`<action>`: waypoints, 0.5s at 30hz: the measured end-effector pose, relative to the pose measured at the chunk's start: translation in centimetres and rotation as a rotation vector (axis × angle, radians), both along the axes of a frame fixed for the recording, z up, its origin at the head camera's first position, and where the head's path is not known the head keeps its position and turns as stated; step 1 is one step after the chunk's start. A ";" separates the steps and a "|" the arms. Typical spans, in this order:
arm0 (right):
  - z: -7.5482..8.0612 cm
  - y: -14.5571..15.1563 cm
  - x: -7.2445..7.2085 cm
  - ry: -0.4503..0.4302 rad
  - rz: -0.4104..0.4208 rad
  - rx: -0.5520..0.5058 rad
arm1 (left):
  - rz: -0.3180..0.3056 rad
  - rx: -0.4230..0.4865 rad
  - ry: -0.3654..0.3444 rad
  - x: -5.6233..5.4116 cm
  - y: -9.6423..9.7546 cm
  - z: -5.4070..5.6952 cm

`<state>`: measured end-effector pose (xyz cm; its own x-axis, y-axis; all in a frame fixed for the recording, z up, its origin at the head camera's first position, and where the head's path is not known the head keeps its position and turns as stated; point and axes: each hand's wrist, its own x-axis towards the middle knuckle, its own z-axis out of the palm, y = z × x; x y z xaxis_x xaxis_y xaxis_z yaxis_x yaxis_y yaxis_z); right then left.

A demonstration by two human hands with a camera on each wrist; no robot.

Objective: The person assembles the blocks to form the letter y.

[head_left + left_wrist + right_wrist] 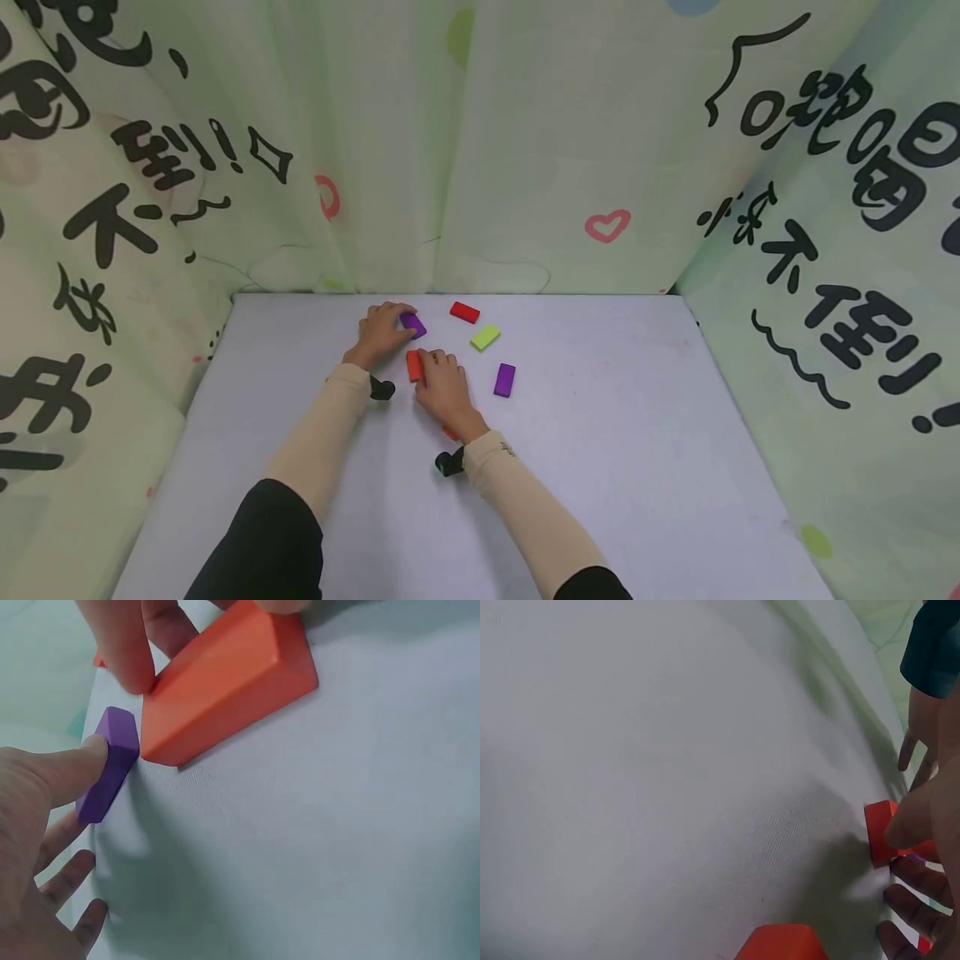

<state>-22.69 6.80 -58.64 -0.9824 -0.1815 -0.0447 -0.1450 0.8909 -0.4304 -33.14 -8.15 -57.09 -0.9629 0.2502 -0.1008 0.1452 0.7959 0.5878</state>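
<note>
My left hand [382,333] is at the far side of the white table, pinching a purple block [413,325] between thumb and fingers. In the left wrist view the thumb lies flat along one face of that purple block [120,754]. Just nearer and to the right, my right hand [446,387] pinches an orange block [414,367]. Its fingers reach over the top of this orange block [217,690] in the left wrist view, and one end stands close to the purple block. Another orange-red block [450,432] lies partly hidden beneath the right wrist.
A red block [465,312], a yellow-green block [485,337] and a second purple block [505,380] lie right of the hands on the white table [615,450]. A printed curtain [525,150] hangs along the back and both sides. Each wrist carries a small dark camera [448,462].
</note>
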 end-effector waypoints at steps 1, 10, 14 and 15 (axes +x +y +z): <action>0.0 -0.1 0.0 0.000 -0.011 -0.004 | 0.005 0.008 0.006 0.1 -0.1 -0.1; -0.2 -0.8 0.2 -0.002 -0.141 -0.002 | 0.081 0.115 0.016 0.6 -0.7 -1.9; -0.3 -1.1 0.2 -0.013 -0.149 0.040 | 0.111 0.165 0.007 0.7 -0.9 -2.8; -0.3 -1.1 0.2 -0.011 -0.149 0.046 | 0.112 0.171 0.011 0.7 -1.0 -3.0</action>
